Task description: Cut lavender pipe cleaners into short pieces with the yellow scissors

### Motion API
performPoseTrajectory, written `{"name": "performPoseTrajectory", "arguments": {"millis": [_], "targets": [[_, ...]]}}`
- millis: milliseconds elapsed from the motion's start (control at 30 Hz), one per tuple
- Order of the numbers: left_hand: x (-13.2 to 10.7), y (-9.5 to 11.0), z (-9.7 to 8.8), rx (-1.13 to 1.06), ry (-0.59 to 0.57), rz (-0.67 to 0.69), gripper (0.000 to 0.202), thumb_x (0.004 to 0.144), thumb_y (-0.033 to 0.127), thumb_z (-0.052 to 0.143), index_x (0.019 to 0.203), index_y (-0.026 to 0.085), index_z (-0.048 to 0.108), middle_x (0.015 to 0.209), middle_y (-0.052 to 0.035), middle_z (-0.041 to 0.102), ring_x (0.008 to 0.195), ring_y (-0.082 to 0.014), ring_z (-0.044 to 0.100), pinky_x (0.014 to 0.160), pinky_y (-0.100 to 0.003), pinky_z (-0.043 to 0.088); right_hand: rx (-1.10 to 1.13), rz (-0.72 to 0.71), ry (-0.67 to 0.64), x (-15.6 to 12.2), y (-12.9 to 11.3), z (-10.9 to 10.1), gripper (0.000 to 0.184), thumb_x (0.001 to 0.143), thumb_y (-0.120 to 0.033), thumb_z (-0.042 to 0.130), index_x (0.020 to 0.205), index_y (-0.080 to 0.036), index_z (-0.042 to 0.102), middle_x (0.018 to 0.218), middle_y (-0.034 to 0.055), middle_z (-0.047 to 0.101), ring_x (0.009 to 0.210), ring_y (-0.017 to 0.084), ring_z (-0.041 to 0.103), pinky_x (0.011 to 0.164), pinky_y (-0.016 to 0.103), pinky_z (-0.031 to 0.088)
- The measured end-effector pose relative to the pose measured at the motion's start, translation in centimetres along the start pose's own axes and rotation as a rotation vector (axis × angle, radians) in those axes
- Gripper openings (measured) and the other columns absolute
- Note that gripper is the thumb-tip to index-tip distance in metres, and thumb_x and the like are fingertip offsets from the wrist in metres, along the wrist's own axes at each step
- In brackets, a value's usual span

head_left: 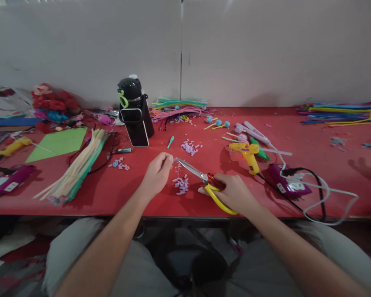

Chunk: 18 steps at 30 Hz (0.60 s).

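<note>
My right hand [231, 193] grips yellow-handled scissors [200, 178] low over the red table [327, 165]; the blades point left toward my left hand. My left hand [157, 172] is closed in a pinch, its fingertips right at the scissor tips, holding something too small to name. Just below the blades lies a small heap of lilac cut pieces [181, 185]. Another scatter of lilac pieces [190, 147] lies farther back.
A black bottle [133, 108] stands behind a phone. A yellow glue gun [248, 154] and purple power strip [288, 184] with cords lie right. Pipe-cleaner bundles [76, 167] lie left, with more pipe cleaners [179, 108] at the back. Green paper [60, 142] lies left.
</note>
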<state>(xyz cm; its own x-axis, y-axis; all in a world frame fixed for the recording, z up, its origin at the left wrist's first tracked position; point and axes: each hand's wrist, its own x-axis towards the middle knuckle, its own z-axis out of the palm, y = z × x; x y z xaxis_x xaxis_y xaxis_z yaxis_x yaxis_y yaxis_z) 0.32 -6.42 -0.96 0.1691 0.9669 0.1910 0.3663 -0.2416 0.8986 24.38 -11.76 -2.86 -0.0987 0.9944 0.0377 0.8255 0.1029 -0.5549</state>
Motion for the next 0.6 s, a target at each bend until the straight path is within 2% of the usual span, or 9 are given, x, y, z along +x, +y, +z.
{"name": "performPoseTrajectory", "arguments": {"millis": [233, 600], "targets": [[-0.04, 0.00, 0.01, 0.003, 0.002, 0.013, 0.030, 0.099, 0.042, 0.043, 0.079, 0.020, 0.048, 0.068, 0.0036, 0.044, 0.062, -0.0121, 0.044, 0.062, -0.028, 0.037, -0.006, 0.000, 0.005, 0.17, 0.15, 0.09, 0.064, 0.071, -0.083, 0.054, 0.057, -0.023, 0.036, 0.052, -0.0026, 0.039, 0.054, 0.011, 0.028, 0.053, 0.027, 0.023], [0.08, -0.29, 0.07, 0.021, 0.016, 0.000, 0.032, 0.099, 0.043, 0.041, 0.077, 0.020, 0.046, 0.067, 0.0035, 0.043, 0.062, -0.0124, 0.043, 0.060, -0.028, 0.035, 0.014, -0.007, -0.001, 0.00, 0.06, 0.00, 0.062, 0.072, -0.079, 0.059, 0.058, -0.023, 0.036, 0.052, -0.0029, 0.042, 0.053, 0.011, 0.030, 0.051, 0.026, 0.024]]}}
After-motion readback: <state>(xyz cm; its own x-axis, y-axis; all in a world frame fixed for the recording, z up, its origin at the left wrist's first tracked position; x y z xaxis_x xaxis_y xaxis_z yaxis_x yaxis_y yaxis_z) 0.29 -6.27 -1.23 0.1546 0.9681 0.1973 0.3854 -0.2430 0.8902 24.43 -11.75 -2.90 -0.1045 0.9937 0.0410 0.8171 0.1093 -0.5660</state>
